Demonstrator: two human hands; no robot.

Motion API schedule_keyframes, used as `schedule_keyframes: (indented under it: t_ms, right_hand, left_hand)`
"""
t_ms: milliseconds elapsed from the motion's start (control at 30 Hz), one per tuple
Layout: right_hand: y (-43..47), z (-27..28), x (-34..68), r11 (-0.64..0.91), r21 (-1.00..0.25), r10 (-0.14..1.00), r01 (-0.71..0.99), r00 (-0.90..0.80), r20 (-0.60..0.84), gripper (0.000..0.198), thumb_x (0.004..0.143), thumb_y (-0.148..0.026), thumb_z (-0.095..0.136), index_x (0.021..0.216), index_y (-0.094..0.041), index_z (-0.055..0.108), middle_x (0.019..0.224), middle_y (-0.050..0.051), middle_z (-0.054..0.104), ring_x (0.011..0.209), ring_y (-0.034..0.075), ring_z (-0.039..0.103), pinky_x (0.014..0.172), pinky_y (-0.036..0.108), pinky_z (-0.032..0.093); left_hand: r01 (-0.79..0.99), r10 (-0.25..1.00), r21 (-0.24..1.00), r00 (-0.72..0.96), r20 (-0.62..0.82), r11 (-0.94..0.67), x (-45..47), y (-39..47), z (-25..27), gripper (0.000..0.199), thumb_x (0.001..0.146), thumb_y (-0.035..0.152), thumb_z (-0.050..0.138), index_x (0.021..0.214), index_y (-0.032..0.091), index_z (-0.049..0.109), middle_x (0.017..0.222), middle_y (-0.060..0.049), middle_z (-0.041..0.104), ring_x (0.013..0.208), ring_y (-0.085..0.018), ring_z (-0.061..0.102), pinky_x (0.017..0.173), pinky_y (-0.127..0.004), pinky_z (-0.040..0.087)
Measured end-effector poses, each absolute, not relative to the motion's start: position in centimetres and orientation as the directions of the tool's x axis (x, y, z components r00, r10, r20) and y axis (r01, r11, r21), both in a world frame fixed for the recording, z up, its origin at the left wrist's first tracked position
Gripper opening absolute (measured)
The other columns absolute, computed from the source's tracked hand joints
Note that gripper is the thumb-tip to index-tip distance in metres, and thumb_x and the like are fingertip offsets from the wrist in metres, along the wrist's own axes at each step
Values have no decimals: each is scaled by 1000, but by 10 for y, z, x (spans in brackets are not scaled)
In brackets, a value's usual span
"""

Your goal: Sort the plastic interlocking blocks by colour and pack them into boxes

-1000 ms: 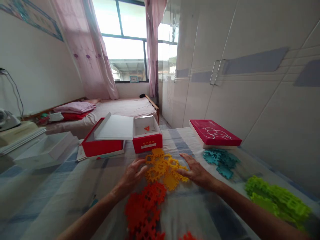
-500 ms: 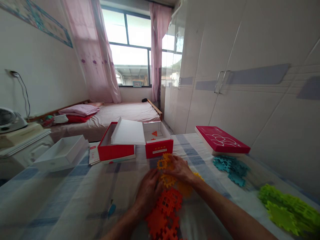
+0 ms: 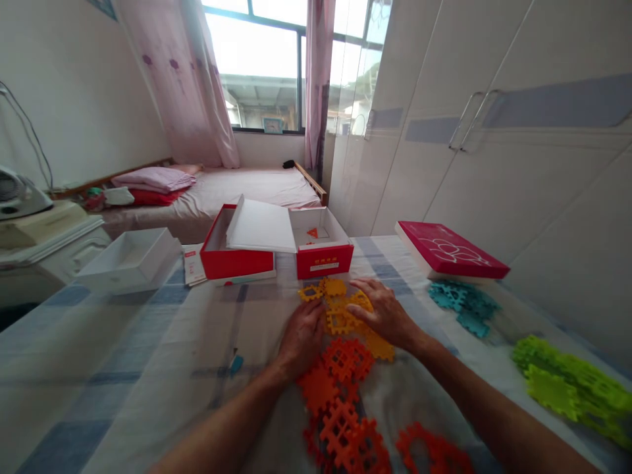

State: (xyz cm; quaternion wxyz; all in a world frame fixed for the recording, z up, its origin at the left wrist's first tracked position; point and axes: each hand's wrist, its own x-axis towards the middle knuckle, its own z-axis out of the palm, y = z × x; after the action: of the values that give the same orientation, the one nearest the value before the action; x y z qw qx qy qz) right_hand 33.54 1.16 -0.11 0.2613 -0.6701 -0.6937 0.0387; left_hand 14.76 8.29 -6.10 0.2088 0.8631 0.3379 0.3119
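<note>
A pile of yellow interlocking plastic building pieces (image 3: 340, 321) with toothed edges lies on the striped sheet between my two hands. My left hand (image 3: 302, 336) rests along the pile's left edge, fingers together and pointing forward, gripping nothing that I can see. On the other side my right hand (image 3: 385, 309) has its thumb and fingers apart over the yellow pieces, touching them from the right. Red-orange pieces (image 3: 340, 424) of the same toothed kind are heaped just nearer to me, between my forearms. More red pieces (image 3: 432, 451) lie at the bottom edge.
Teal pieces (image 3: 467, 303) and lime-green pieces (image 3: 567, 382) lie to the right. Beyond the yellow pile stands a red box (image 3: 323, 260) with a few orange bits inside. A white tray (image 3: 131, 263), a magenta lid (image 3: 454, 250) and a small blue item (image 3: 236, 363) are around.
My right hand has drawn back and opened out from the yellow pieces, which now show more spread. The left hand stays beside them. The view has tilted downward.
</note>
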Motion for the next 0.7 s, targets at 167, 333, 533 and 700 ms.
schedule_keyframes:
  t_ms: [167,333,533,700]
  right_hand:
    - [-48,7,302,200,-512,979,835,-153,133,62,78,-47,60,133,-26,41,136,6,41,124,22,37,104,36,28]
    - [-57,-17,280,138,-426,990,894,-121,66,73,63,-32,75,129,-22,46,126,9,48,118,27,39,102,40,29]
    - [-50,-24,287,142,-503,987,852,-86,134,53,61,-26,75,109,-19,55,106,6,51,99,22,47,89,34,38]
    - [-54,-16,286,129,-550,991,825,-94,91,57,69,-30,68,122,-18,49,120,9,47,109,21,45,96,32,35]
  left_hand:
    - [416,739,635,539,404,-651,148,83,-63,34,78,9,46,109,13,60,122,-10,56,114,-20,50,102,-36,38]
    - [368,771,710,504,390,-600,147,84,-62,30,78,8,44,102,13,63,117,-10,59,110,-19,53,98,-34,41]
    - [332,780,742,483,397,-583,145,83,-58,29,77,6,45,97,14,64,113,-10,61,108,-19,55,97,-34,42]
    - [324,789,758,480,385,-567,147,85,-61,30,75,6,45,96,15,65,114,-9,60,109,-19,54,99,-34,40]
